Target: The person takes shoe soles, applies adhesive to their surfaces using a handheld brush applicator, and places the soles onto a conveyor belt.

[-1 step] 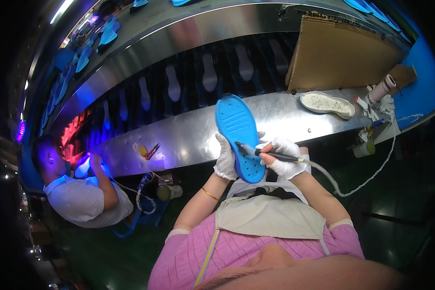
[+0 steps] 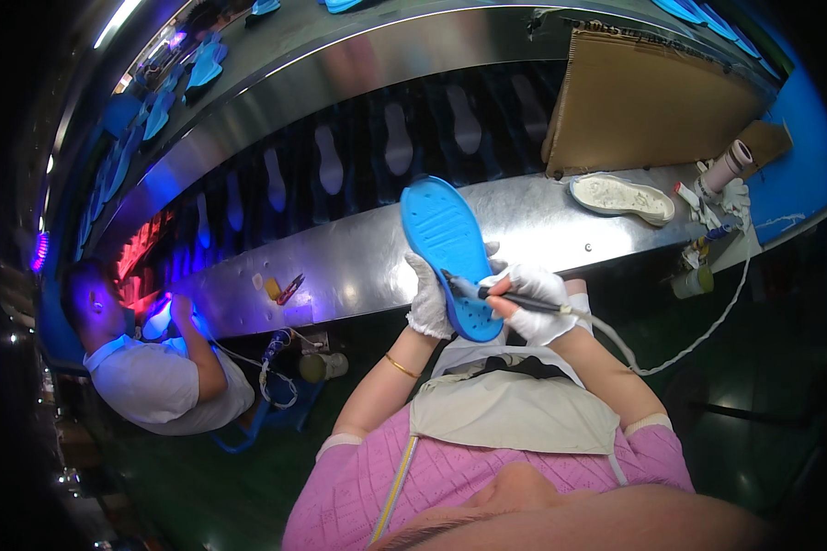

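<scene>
Left hand (image 2: 427, 298) grips the shoe sole (image 2: 443, 225), now shifted slightly left; right hand (image 2: 538, 312) grips the brush (image 2: 524, 300) over the sole, brushing apparently continuing.

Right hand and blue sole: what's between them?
In the head view, a dark-handled brush spans that stretch: the right hand grips it, and its bristles lie over the blue sole.

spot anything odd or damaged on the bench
The white sole on the bench looks odd: rough and caked inside, unlike the blue sole in the left hand.
</scene>
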A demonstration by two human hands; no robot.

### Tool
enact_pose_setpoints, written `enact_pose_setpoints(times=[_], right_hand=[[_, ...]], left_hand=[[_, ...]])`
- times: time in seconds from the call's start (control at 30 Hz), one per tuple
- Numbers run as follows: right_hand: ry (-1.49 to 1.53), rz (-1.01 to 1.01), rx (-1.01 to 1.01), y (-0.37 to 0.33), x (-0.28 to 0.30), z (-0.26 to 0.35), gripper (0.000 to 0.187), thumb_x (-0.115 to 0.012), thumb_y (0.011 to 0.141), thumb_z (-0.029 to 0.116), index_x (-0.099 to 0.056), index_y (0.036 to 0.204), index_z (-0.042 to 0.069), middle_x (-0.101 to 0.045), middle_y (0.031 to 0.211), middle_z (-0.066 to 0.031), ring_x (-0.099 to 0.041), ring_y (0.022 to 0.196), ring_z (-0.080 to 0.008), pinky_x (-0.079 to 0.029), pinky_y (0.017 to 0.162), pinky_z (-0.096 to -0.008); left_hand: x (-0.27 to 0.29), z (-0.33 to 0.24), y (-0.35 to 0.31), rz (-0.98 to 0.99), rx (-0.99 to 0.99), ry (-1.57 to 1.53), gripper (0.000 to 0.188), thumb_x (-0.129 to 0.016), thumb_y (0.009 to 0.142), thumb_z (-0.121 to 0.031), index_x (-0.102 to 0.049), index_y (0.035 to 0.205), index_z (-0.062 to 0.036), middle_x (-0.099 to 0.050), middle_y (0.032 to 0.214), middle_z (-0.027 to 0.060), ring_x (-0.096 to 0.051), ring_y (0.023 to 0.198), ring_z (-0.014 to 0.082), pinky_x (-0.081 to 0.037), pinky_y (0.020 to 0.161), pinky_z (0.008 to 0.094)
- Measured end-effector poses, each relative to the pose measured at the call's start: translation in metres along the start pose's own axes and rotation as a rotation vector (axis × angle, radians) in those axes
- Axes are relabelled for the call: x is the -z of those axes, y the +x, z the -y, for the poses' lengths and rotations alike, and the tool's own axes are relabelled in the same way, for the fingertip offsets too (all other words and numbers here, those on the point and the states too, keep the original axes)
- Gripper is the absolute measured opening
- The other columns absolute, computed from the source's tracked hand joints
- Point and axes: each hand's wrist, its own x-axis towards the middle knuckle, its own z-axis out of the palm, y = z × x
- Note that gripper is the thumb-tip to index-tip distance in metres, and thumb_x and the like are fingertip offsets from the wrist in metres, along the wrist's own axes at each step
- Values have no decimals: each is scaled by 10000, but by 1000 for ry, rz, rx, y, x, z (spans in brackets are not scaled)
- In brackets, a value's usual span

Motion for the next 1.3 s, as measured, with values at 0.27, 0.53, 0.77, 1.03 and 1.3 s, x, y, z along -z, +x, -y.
enact_pose_setpoints(times=[0.27, 0.53, 0.77, 1.03, 1.3], right_hand=[[113, 62, -200, 14, 2, 8, 106, -664, 770, -4, -615, 860, 21, -646, 844, -90, -596, 655, -100, -496, 616, -224], [639, -26, -623, 18, 2, 5, 143, -633, 810, 13, -543, 919, 30, -617, 864, -100, -624, 753, -128, -549, 658, -258], [855, 58, -701, 20, 10, -13, 155, -661, 754, 31, -537, 845, 46, -621, 885, -129, -619, 760, -181, -514, 702, -280], [26, 227, -199, 34, 12, -2, 104, -663, 700, -10, -601, 770, 36, -632, 938, -90, -595, 889, -171, -475, 794, -300], [477, 199, -683, 47, 17, 9, 169, -666, 674, -46, -607, 792, 61, -638, 892, -69, -590, 843, -171, -473, 779, -281]], left_hand=[[6, -17, 28, 151, -203, -361, 1008, -326, 660, -850, -406, 1286, -65, -569, 1122, 148, -597, 944, 315, -481, 877, 467], [15, -41, 35, 304, -254, -349, 1120, -548, 544, -812, -388, 1290, 8, -509, 1207, 187, -566, 1016, 287, -441, 954, 431], [21, -57, 42, 492, -187, 38, 1122, -528, 547, -814, -370, 1330, -25, -491, 1237, 224, -562, 1072, 331, -526, 846, 413], [21, -70, 48, 292, -115, 531, 1082, -547, 555, -802, -454, 1250, 23, -564, 1162, 179, -609, 975, 235, -535, 805, 338], [6, -80, 64, 154, 147, 653, 654, -612, 781, -569, -525, 1124, -18, -591, 967, 85, -576, 875, 149, -518, 767, 320]])
